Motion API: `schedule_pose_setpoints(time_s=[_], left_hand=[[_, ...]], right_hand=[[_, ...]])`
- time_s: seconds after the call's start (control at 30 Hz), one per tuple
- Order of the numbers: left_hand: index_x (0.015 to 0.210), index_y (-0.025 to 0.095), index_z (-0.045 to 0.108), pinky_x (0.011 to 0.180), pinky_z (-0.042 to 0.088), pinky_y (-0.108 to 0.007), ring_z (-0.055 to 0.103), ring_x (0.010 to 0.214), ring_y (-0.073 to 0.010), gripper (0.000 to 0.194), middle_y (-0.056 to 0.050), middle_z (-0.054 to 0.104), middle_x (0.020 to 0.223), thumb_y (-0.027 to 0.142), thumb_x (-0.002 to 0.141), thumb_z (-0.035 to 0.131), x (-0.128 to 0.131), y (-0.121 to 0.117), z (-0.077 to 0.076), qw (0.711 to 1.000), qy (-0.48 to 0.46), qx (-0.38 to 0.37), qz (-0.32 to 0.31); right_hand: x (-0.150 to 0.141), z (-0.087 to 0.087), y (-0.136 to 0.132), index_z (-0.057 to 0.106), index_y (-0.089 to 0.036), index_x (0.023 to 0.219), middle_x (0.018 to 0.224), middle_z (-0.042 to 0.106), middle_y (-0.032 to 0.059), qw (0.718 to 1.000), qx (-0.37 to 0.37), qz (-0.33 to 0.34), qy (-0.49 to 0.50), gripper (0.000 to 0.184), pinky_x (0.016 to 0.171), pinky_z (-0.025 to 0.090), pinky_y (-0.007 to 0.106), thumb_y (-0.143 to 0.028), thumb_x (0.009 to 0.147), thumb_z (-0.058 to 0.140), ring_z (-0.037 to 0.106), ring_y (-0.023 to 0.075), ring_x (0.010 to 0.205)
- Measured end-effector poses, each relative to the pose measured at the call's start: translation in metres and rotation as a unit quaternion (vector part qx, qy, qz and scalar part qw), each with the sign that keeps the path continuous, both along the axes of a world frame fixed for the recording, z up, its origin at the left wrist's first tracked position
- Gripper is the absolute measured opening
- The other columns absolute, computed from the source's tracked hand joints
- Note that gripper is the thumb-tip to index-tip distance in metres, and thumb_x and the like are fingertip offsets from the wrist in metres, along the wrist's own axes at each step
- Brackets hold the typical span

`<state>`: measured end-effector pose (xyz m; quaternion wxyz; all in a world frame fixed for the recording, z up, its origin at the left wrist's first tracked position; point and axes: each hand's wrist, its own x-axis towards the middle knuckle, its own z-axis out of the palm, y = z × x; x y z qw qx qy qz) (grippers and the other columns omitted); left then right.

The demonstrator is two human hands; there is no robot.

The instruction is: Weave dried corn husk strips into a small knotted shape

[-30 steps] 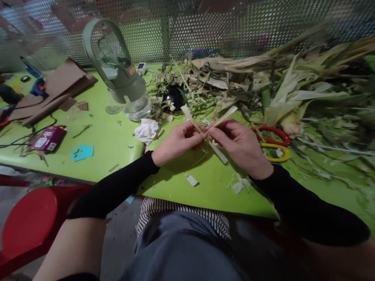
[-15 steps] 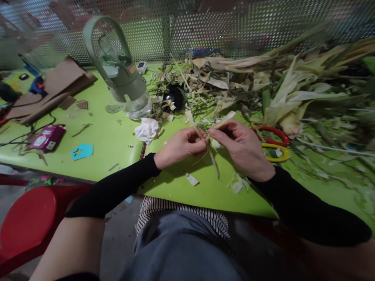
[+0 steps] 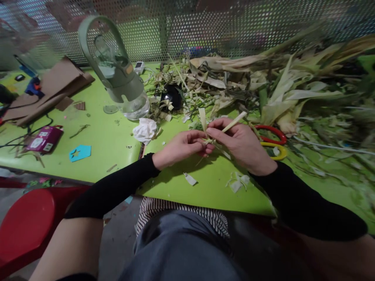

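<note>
Between my two hands are pale corn husk strips, crossing one another just above the table. My left hand pinches them where they meet, thumb against fingers. From the other side my right hand grips the strips with thumb and forefinger; one end points up and right past its knuckles, another stands upright between the hands. How the strips join is hidden by the fingertips. Scissors with red and yellow handles lie right beside my right hand, their blades out of sight. A small husk scrap lies in front of my left hand.
Dried corn husks and shreds heap along the back right. A water bottle and crumpled tissue stand left of my hands. Farther left are brown cardboard, a purple box, a blue paper piece and a red stool.
The strips have turned in my fingers: one end now stands more upright, and the hanging end has swung right. My right hand has closed in against my left.
</note>
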<state>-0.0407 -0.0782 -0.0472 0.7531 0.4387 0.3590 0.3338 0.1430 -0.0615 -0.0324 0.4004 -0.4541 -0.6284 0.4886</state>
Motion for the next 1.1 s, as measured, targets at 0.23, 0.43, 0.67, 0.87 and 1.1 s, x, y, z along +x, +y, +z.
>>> schedule_pose_setpoints(time_s=[0.23, 0.43, 0.67, 0.87, 1.1], left_hand=[[0.103, 0.016, 0.059, 0.078, 0.058, -0.027, 0.074, 0.080, -0.0117, 0.013, -0.002, 0.073, 0.087, 0.018, 0.097, 0.070, 0.0024, -0.0024, 0.0011, 1.000, -0.010, -0.015, 0.024], [0.103, 0.017, 0.056, 0.072, 0.058, -0.022, 0.074, 0.075, -0.0091, 0.008, -0.001, 0.074, 0.085, 0.012, 0.101, 0.062, 0.0055, -0.0036, 0.0058, 0.998, -0.027, -0.046, 0.033], [0.100, 0.016, 0.056, 0.075, 0.060, -0.023, 0.074, 0.073, -0.0089, 0.006, -0.001, 0.074, 0.086, 0.011, 0.101, 0.060, 0.0060, -0.0047, 0.0065, 0.997, -0.043, -0.053, 0.040], [0.102, 0.015, 0.060, 0.083, 0.060, -0.027, 0.074, 0.077, -0.0099, 0.015, -0.001, 0.076, 0.085, 0.005, 0.093, 0.068, 0.0058, -0.0048, 0.0072, 0.995, -0.056, -0.071, 0.046], [0.092, 0.014, 0.065, 0.089, 0.058, -0.030, 0.072, 0.079, -0.0100, 0.016, 0.000, 0.073, 0.083, 0.017, 0.087, 0.080, 0.0046, -0.0058, 0.0001, 0.998, -0.051, -0.019, 0.039]], right_hand=[[-0.0027, -0.0021, -0.0030, 0.066, -0.025, 0.086, 0.073, 0.057, -0.0017, 0.999, -0.008, -0.019, 0.026, 0.018, 0.059, 0.044, 0.031, -0.039, 0.088, 0.077, 0.050, 0.0139, 0.064], [-0.0030, -0.0005, -0.0038, 0.064, -0.025, 0.085, 0.077, 0.057, -0.0013, 1.000, 0.002, -0.023, 0.020, 0.020, 0.059, 0.046, 0.031, -0.038, 0.089, 0.078, 0.051, 0.0134, 0.064], [-0.0013, 0.0010, -0.0032, 0.067, -0.023, 0.085, 0.080, 0.062, 0.0000, 1.000, 0.027, -0.001, -0.006, 0.024, 0.064, 0.048, 0.032, -0.044, 0.088, 0.078, 0.057, 0.0151, 0.070], [-0.0010, -0.0008, -0.0012, 0.065, -0.023, 0.080, 0.076, 0.058, -0.0012, 0.999, 0.029, -0.015, 0.013, 0.026, 0.065, 0.045, 0.032, -0.043, 0.089, 0.078, 0.053, 0.0148, 0.070], [-0.0022, -0.0048, -0.0006, 0.065, -0.023, 0.078, 0.074, 0.054, -0.0027, 0.998, 0.031, -0.031, 0.033, 0.028, 0.063, 0.039, 0.031, -0.044, 0.087, 0.082, 0.046, 0.0132, 0.067]])
